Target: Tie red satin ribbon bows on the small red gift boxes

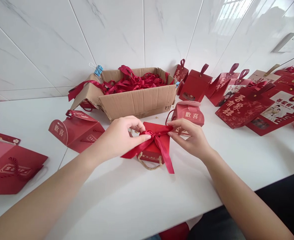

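A small red box point(150, 156) with a gold rope handle point(149, 166) rests on the white table in the middle. Over its top lies a red ribbon point(165, 154) with a knot at the centre and two tails hanging toward me. My left hand point(128, 135) pinches the ribbon beside the knot, thumb and fingers together. On the other side my right hand point(188, 135) has a ribbon loop between thumb and fingertips, right of the knot. The far face of the box is partly hidden.
Behind stands a cardboard box point(139, 101) full of red ribbons, with blue clips. Red gift boxes point(80, 131) lie at the left; another point(189, 113) is right of centre. Several gift bags point(242, 108) crowd the right. A person's dark clothing shows bottom right.
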A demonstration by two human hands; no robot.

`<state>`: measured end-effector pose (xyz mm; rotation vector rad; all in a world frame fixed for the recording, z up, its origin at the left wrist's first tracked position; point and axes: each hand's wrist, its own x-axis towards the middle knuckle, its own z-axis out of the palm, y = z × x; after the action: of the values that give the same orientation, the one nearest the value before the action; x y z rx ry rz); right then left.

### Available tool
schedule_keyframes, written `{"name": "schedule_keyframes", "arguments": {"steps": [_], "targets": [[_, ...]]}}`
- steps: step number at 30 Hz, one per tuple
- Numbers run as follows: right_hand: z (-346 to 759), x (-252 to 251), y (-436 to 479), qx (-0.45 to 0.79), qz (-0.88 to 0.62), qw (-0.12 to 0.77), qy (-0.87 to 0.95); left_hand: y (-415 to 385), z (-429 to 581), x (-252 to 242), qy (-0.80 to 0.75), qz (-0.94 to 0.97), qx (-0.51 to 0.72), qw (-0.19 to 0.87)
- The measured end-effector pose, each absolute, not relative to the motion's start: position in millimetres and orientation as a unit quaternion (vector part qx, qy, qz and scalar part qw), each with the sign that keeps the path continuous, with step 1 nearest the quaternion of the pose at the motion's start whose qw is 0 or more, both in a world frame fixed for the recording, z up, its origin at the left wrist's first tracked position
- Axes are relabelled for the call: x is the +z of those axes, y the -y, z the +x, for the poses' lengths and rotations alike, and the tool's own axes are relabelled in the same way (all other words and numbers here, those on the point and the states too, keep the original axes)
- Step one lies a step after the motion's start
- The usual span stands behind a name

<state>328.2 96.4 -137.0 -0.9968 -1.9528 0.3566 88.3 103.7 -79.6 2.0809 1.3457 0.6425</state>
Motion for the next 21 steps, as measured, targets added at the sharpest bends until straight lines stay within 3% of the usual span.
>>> {"name": "schedule_keyframes", "arguments": {"steps": [15, 21], "targets": [[332, -138, -98, 0.066, -0.285, 0.469, 0.834, -98, 82, -66, -0.489, 0.830, 0.162, 0.211], [332, -138, -97, 0.071, -0.282, 0.475, 0.831, -99, 83, -69, -0.502, 0.824, 0.187, 0.183]]}}
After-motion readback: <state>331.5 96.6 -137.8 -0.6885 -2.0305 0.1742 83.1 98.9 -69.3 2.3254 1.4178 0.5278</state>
